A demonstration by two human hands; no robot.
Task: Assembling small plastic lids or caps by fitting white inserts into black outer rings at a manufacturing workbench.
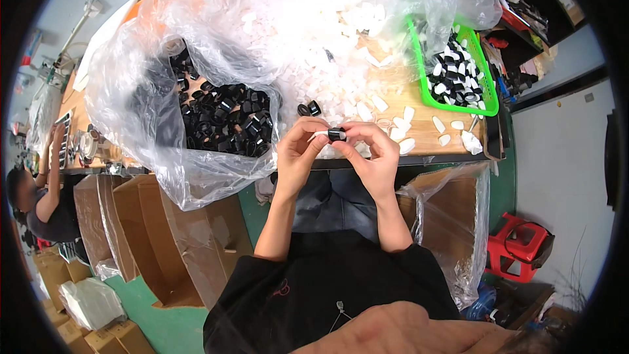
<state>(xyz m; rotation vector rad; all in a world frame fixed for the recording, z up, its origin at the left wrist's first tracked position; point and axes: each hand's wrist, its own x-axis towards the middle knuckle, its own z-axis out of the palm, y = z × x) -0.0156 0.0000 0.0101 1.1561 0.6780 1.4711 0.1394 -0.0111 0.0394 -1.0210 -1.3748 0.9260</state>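
Observation:
My left hand [300,146] and my right hand [371,151] meet just in front of the table edge. Between their fingertips they pinch a small black ring cap [336,134] with a thin white plastic piece [320,135] sticking out to its left. The left fingers grip the white piece, the right fingers grip the black cap. Behind the hands lies a large heap of white plastic pieces [314,46] on the wooden table [426,132]. To the left, an open clear plastic bag [141,124] holds many black ring caps [226,121].
A green basket [424,88] with black-and-white assembled parts sits at the back right. Cardboard boxes [131,229] stand on the floor to my left, a plastic-lined box [452,223] to my right, a red stool [517,246] beyond. Another person [39,203] sits at far left.

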